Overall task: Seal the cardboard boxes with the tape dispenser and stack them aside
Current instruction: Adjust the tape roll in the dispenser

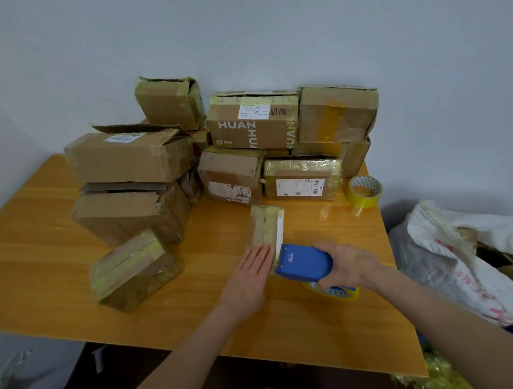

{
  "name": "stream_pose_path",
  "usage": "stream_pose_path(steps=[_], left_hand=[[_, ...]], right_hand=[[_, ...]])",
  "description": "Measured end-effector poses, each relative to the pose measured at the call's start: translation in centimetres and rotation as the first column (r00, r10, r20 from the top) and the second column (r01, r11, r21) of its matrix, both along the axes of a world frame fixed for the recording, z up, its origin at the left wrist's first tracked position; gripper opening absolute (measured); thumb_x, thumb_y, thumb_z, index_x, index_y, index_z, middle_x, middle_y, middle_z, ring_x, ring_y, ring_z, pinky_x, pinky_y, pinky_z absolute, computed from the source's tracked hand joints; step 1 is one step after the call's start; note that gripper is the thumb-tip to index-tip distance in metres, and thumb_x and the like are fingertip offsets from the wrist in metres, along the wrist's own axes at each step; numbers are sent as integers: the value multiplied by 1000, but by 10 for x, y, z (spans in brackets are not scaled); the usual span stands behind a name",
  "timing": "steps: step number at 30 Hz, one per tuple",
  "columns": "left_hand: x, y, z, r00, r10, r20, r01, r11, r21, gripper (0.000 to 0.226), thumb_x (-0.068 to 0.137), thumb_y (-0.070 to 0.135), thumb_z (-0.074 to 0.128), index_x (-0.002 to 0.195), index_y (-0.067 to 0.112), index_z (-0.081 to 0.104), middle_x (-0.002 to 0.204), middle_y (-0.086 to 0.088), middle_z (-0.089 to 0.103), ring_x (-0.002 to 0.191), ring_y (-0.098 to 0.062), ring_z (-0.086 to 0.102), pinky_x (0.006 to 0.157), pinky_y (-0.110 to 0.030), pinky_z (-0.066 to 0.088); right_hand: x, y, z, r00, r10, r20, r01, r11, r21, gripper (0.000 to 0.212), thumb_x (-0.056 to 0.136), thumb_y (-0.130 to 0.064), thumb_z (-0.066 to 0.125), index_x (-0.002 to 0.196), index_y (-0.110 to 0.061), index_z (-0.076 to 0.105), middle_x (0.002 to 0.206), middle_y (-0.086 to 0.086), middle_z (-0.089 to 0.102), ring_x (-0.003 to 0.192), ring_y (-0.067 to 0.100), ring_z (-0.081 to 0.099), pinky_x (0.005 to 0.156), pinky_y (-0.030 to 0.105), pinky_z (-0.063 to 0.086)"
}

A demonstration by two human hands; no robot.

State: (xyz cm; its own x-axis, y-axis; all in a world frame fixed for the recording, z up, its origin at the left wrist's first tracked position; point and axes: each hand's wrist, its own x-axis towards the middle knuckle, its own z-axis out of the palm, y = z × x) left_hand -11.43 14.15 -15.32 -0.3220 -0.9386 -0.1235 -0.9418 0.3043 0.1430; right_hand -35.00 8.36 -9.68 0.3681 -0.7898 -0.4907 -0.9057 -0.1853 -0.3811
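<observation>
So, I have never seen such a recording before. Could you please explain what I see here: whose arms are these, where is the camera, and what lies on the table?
There is no machine here. A person wears one camera on the head, so you look down at their own two arms. The left hand lies flat on a small box in the middle of the wooden table. The right hand grips a blue tape dispenser, whose front end is at the box's near right edge. Behind, many cardboard boxes are piled near the wall, and a yellow roll of tape sits to their right. A white sack lies beside the table.
</observation>
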Motion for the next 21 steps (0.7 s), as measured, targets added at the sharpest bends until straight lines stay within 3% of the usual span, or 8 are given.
stream_pose_path(steps=[3, 7, 10, 13, 17, 21], left_hand=[[2, 0, 3, 998, -8, 57, 7, 1000, 25, 82, 95, 6, 41, 143, 20, -24, 151, 0, -29, 137, -12, -30, 112, -33, -20], [3, -2, 4, 996, -28, 86, 25, 999, 33, 81, 95, 7, 39, 142, 21, -26, 151, 1, -29, 137, -11, -30, 112, -32, -20], [5, -2, 4, 997, -32, 65, 30, 999, 29, 82, 95, 7, 40, 143, 22, -25, 152, 2, -28, 137, -10, -28, 114, -31, -18], [5, -2, 5, 999, -31, 44, 30, 999, 22, 83, 95, 9, 43, 145, 22, -22, 153, 3, -26, 138, -8, -26, 114, -30, -18], [6, -2, 3, 998, -36, 50, 36, 999, 11, 88, 94, 13, 49, 145, 21, -22, 153, 3, -26, 138, -9, -26, 113, -29, -19], [6, -2, 2, 999, -37, 40, 37, 999, 4, 89, 94, 15, 49, 145, 23, -23, 153, 4, -26, 139, -8, -26, 114, -29, -18]], right_hand=[[-7, -1, 2, 1000, 12, 19, -12, 1000, -1, 62, 69, -46, 76, 122, -34, 46, 104, -9, 59, 96, 17, 56, 80, 38, 53], [-29, -2, 5, 994, -26, 103, 23, 999, 33, 69, 69, -44, 77, 127, -40, 41, 100, -15, 54, 93, 12, 54, 73, 28, 47], [-43, -1, 2, 991, -41, 125, 34, 998, 50, 69, 67, -45, 78, 126, -43, 41, 100, -16, 54, 95, 12, 55, 74, 27, 48], [-54, -1, 1, 999, -35, 32, 34, 998, 46, 76, 68, -46, 77, 134, -39, 40, 103, -14, 54, 95, 13, 54, 80, 31, 50], [-34, -3, 2, 990, 47, -133, -43, 999, 29, 63, 69, -47, 70, 125, -40, 43, 89, -13, 55, 87, 16, 56, 66, 30, 46], [3, -10, 1, 963, 113, -246, -104, 993, 48, 55, 72, -48, 65, 122, -39, 43, 98, -9, 59, 92, 19, 56, 70, 32, 47]])
